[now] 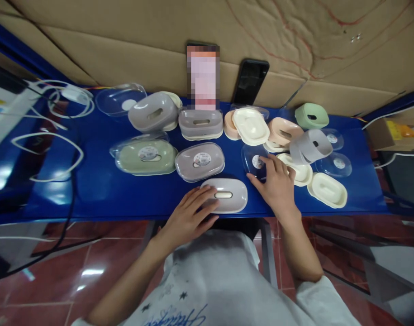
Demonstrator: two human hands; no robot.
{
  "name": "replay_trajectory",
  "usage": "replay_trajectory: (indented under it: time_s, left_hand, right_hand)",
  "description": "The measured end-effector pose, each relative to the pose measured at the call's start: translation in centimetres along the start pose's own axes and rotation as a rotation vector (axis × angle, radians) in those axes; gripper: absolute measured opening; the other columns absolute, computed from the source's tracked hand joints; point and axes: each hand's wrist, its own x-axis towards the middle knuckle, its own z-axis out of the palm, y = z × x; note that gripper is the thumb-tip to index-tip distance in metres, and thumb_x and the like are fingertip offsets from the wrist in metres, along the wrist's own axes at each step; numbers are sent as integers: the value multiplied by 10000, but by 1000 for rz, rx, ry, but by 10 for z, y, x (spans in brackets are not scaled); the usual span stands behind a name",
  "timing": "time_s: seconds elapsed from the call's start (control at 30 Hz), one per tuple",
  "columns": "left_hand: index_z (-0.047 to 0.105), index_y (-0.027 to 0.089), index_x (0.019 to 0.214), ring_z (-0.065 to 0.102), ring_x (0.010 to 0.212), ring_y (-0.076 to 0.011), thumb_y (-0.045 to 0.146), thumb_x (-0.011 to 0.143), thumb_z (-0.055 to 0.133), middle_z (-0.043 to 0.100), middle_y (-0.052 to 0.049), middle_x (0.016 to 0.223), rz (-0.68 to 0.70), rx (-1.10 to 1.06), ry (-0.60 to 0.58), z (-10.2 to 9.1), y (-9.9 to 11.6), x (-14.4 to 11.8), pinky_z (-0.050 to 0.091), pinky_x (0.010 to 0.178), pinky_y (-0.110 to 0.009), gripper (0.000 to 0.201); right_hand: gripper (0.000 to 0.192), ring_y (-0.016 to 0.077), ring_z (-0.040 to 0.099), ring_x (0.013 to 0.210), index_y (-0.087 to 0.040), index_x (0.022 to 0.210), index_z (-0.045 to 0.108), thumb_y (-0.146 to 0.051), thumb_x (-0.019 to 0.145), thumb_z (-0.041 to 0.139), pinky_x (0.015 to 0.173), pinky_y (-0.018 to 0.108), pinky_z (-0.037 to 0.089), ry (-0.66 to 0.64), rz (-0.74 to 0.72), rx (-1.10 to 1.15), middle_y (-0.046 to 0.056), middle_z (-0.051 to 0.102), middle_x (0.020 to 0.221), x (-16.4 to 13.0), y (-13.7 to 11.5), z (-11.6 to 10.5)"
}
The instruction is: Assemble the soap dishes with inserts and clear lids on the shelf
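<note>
A grey oval box (235, 202) with a slotted top and a cream strip in the slot lies at the front table edge. My left hand (193, 210) rests over its left end, fingers spread and stretched. To the right, my right hand (278, 185) has thumb and fingertips at the edges of a clear plastic lid (250, 156) with a round label, which lies on the table. Behind the grey box is another grey box (200, 161) under a clear labelled lid. Beside that sits a green box (142, 158), also lidded.
Grey boxes (202, 122), a peach box (284, 131), a green box (311, 116) and cream trays (327, 190) crowd the blue table (101, 194). A lit phone (203, 74) and a dark phone (250, 81) lean on the cardboard. White cables (71, 106) lie at left.
</note>
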Motion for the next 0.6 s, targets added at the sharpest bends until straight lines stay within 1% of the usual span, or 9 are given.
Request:
replay_trajectory:
  time_s: [0.07, 0.17, 0.23, 0.27, 0.33, 0.4, 0.43, 0.5, 0.6]
  left_hand:
    - [664, 208, 1326, 547, 1512, -343, 219, 1004, 757, 601, -168, 1549, -24, -48, 35, -1, -2, -4, 552, 1194, -543, 335]
    - [644, 228, 1355, 539, 1512, -341, 194, 987, 778, 544, -167, 1575, -60, -92, 54, -1, -4, -8, 561, 1198, -551, 393]
    - [592, 250, 1459, 527, 1523, -343, 212, 978, 798, 496, -168, 1614, -114, -124, 63, 0, -4, -10, 561, 1208, -551, 525]
    - [543, 268, 1530, 516, 1534, -347, 227, 973, 810, 458, -171, 1646, -148, -146, 75, 1, -4, -11, 564, 1209, -551, 619]
    - [410, 323, 1653, 500, 1552, -356, 260, 961, 832, 375, -170, 1707, -203, -190, 102, 2, -4, -12, 579, 1199, -551, 813]
    - [292, 372, 1716, 491, 1561, -362, 303, 955, 842, 321, -162, 1747, -210, -206, 108, 3, -4, -12, 594, 1182, -551, 941]
    - [260, 383, 1730, 481, 1569, -365, 316, 958, 839, 317, -158, 1756, -198, -196, 95, 3, -4, -11, 591, 1183, -558, 967]
    - [259, 380, 1736, 454, 1588, -373, 315, 972, 818, 336, -155, 1760, -158, -157, 48, 0, -5, -11, 562, 1206, -582, 948]
    - [302, 340, 1729, 449, 1593, -369, 280, 1000, 775, 368, -169, 1752, -127, -116, -11, -6, -7, -13, 536, 1224, -593, 871]
  right_hand:
    - [501, 455, 637, 1368, -183, 1359, 617, -498, 987, 734, 1119, 695, 470, -15, -61, 20, 238, 620, 1546, -8, 7, -3]
    - [396, 418, 606, 1439, -220, 1310, 616, -407, 979, 729, 1146, 643, 500, -24, -152, 215, 200, 626, 1555, -23, 15, -9]
    - [441, 364, 598, 1469, -254, 1391, 582, -380, 988, 710, 1158, 585, 532, -67, -185, 405, 165, 618, 1575, -34, 16, -15]
    - [486, 341, 598, 1475, -268, 1442, 559, -377, 992, 706, 1159, 558, 548, -106, -210, 486, 152, 602, 1597, -40, 15, -17]
    - [541, 316, 563, 1516, -288, 1512, 532, -363, 1003, 701, 1180, 535, 551, -190, -314, 573, 126, 566, 1643, -50, 7, -21]
    - [539, 313, 465, 1595, -292, 1539, 537, -322, 1020, 683, 1245, 561, 496, -238, -462, 556, 99, 548, 1668, -57, -5, -20]
    - [531, 314, 403, 1633, -291, 1546, 543, -296, 1030, 666, 1280, 585, 453, -242, -530, 525, 85, 543, 1676, -60, -12, -19]
    - [521, 318, 292, 1682, -284, 1556, 555, -253, 1041, 629, 1327, 628, 374, -220, -629, 451, 62, 523, 1695, -62, -24, -14]
    - [527, 329, 214, 1705, -266, 1557, 576, -235, 1032, 617, 1349, 648, 326, -154, -713, 375, 56, 498, 1713, -62, -37, -2]
